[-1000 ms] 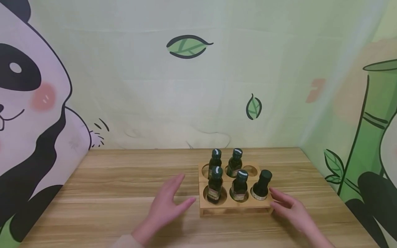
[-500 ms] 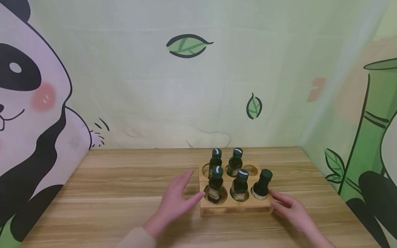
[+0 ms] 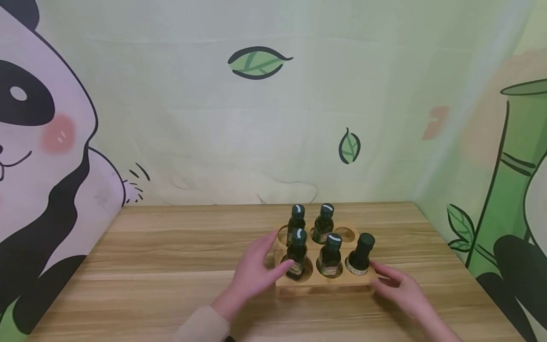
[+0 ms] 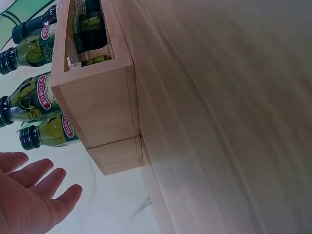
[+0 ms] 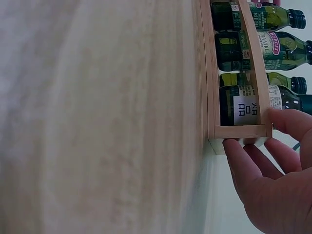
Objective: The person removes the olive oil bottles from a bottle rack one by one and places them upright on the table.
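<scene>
1. A wooden rack (image 3: 325, 280) is sitting on the table (image 3: 171, 266) in the lower middle of the head view, right of centre.
2. Five dark green bottles (image 3: 330, 254) are standing upright in its round holes: three in the front row, two in the back row.
3. In the back row, the leftmost and rightmost holes are showing bare.
4. The left hand (image 3: 256, 273) is lying at the rack's left end, lower centre of the frame, fingers straight and spread, gripping nothing.
5. Its thumb is reaching over the front left corner toward the front left bottle (image 3: 297, 254); whether it is touching cannot be told.
6. In the left wrist view the left hand (image 4: 29, 197) is showing in the lower left corner, open, apart from the rack (image 4: 102, 105).
7. The right hand (image 3: 399, 289) is resting at the rack's right end, lower right of the head view, beside the front right bottle (image 3: 361, 254).
8. In the right wrist view the right hand (image 5: 273, 180) is holding the rack's (image 5: 234, 131) end wall, thumb above and fingers (image 5: 239, 161) curling beneath.
</scene>
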A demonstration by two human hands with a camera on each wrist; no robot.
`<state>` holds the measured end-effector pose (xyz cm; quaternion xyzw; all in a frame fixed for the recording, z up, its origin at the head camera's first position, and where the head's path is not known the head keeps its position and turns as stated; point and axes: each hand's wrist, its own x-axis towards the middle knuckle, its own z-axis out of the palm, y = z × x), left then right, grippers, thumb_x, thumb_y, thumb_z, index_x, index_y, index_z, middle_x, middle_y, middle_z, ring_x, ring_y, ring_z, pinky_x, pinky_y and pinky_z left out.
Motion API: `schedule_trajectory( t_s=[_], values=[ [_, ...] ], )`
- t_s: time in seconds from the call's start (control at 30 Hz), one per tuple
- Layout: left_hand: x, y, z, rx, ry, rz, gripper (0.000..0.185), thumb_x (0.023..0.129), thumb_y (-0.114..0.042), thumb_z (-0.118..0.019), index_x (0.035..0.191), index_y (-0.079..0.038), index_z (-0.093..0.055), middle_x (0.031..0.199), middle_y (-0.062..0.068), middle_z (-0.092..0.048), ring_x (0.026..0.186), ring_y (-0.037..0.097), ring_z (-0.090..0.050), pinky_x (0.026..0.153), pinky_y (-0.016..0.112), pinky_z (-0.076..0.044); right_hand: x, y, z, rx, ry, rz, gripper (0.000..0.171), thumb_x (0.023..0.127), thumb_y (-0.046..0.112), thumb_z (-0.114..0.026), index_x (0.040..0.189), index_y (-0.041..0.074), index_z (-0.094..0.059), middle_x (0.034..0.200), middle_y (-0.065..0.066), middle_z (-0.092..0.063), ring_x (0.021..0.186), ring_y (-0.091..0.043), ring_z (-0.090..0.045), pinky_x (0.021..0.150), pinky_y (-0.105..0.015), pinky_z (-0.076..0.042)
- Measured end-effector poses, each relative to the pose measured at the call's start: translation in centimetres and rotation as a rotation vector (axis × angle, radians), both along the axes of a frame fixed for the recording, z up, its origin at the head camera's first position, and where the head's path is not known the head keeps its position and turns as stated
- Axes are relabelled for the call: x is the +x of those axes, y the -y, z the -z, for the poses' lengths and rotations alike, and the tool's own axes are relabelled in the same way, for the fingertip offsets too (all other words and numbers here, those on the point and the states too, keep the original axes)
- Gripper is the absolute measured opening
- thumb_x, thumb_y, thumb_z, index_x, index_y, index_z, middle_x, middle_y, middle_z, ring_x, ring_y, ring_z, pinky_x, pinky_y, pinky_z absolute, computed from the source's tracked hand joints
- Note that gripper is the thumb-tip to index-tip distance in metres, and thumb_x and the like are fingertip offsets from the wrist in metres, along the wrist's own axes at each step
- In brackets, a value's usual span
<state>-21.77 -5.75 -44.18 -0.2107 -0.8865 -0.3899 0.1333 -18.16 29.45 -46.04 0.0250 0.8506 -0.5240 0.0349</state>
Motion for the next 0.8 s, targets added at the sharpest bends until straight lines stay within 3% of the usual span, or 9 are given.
schedule_trajectory(
  t_s=[0.17, 0.3, 0.6, 0.8],
  values=[
    [-0.2, -0.6, -0.2, 0.011, 0.030, 0.009, 0.084, 0.088, -0.060, -0.064, 0.151, -0.009, -0.041, 0.149, 0.013, -0.046, 0.135, 0.037, -0.042, 0.110, 0.056, -0.033, -0.1, 0.2, 0.1, 0.034, -0.012, -0.002, 0.064, 0.089, 0.018, -0.076, 0.143, -0.002, -0.047, 0.146, -0.027, -0.044, 0.118, -0.040, -0.058, 0.089, -0.036, -0.055],
    [-0.5, -1.0, -0.2, 0.020, 0.050, 0.010, 0.085, 0.087, -0.062, -0.063, 0.151, -0.010, -0.041, 0.150, 0.013, -0.045, 0.136, 0.036, -0.041, 0.110, 0.056, -0.033, -0.1, 0.3, 0.2, 0.034, -0.022, 0.004, 0.065, 0.088, 0.017, -0.077, 0.143, -0.002, -0.048, 0.145, -0.028, -0.045, 0.115, -0.039, -0.060, 0.087, -0.035, -0.056],
    [-0.9, -2.2, -0.3, 0.136, 0.093, 0.030, 0.076, 0.087, -0.053, -0.070, 0.148, -0.014, -0.047, 0.146, 0.011, -0.050, 0.135, 0.036, -0.043, 0.109, 0.056, -0.035, -0.2, 0.5, 0.1, 0.037, -0.013, 0.022, 0.065, 0.087, 0.015, -0.078, 0.142, -0.003, -0.048, 0.143, -0.029, -0.046, 0.113, -0.039, -0.061, 0.084, -0.034, -0.057],
    [-1.4, -2.8, 0.0, 0.228, 0.074, 0.063, 0.071, 0.086, -0.045, -0.076, 0.144, -0.012, -0.051, 0.140, 0.007, -0.056, 0.129, 0.028, -0.051, 0.103, 0.047, -0.045, -0.2, 0.5, 0.0, 0.048, -0.002, 0.026, 0.066, 0.087, 0.017, -0.078, 0.142, -0.003, -0.049, 0.143, -0.028, -0.046, 0.113, -0.039, -0.061, 0.084, -0.035, -0.057]
  ],
)
